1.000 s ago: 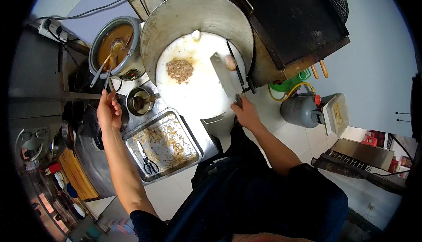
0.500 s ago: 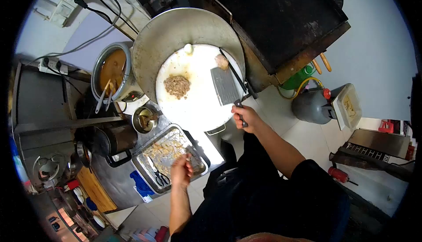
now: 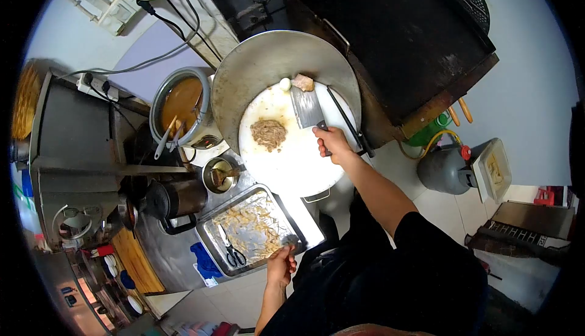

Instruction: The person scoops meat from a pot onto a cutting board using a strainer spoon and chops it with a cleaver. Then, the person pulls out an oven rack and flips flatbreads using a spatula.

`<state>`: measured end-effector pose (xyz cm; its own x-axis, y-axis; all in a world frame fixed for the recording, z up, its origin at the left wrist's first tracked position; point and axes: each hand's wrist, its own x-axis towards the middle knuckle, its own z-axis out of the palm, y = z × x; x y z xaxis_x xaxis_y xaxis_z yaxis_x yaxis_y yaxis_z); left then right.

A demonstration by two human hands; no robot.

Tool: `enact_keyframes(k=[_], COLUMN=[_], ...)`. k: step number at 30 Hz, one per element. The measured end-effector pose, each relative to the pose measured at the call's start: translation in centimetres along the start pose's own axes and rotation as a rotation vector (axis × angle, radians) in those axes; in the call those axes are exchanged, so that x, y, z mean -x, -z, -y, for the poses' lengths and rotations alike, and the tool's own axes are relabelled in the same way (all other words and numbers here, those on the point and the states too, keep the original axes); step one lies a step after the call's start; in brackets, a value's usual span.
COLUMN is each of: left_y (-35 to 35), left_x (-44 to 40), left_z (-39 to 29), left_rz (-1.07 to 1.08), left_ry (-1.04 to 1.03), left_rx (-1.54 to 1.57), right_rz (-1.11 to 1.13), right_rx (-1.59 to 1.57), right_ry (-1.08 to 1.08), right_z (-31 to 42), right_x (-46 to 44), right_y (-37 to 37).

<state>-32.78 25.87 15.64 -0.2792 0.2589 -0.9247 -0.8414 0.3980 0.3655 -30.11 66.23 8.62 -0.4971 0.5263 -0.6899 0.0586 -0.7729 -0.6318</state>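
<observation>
My right hand (image 3: 332, 143) is wrapped round the black handle of a cleaver (image 3: 308, 108), its broad grey blade lying over the round white chopping board (image 3: 298, 168). Just past the blade's far end sit a pinkish-brown chunk of meat (image 3: 303, 82) and a small white egg-like piece (image 3: 285, 84). To the left is a flat heap of chopped brown meat (image 3: 268, 135). A long dark tool (image 3: 343, 113) rests along the board's right side. My left hand (image 3: 281, 267), fingers curled, is at the near right corner of a metal tray (image 3: 207, 247); what it holds, if anything, is hidden.
Shredded pale food (image 3: 250, 220) and scissors (image 3: 235, 255) lie in the tray. A tall metal wall (image 3: 237, 86) curves behind the board. Left stand a pot of brown liquid (image 3: 180, 101), a small bowl (image 3: 219, 174) and a dark jug (image 3: 177, 202). A black griddle (image 3: 390, 37) fills the back right.
The cleaver has moved away from me and left across the board. The meat chunk now sits closer to the white piece. My left hand has drawn back from over the tray; the view has shifted.
</observation>
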Motion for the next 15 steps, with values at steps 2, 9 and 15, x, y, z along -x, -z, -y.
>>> enact_keyframes(k=[2, 9, 15], left_y=[0.5, 2.1, 2.6], left_x=[-0.1, -0.3, -0.6], left_z=[0.2, 1.3, 1.7], left_rz=[-0.005, -0.005, 0.040], left_ry=[-0.014, -0.021, -0.005], left_rx=[0.013, 0.024, 0.053], right_rz=[-0.029, -0.011, 0.064], right_rx=[0.085, 0.212, 0.371], right_ry=[0.112, 0.251, 0.221], right_z=[-1.1, -0.6, 4.7], right_x=[-0.4, 0.9, 9.5], right_y=[-0.6, 0.7, -3.1])
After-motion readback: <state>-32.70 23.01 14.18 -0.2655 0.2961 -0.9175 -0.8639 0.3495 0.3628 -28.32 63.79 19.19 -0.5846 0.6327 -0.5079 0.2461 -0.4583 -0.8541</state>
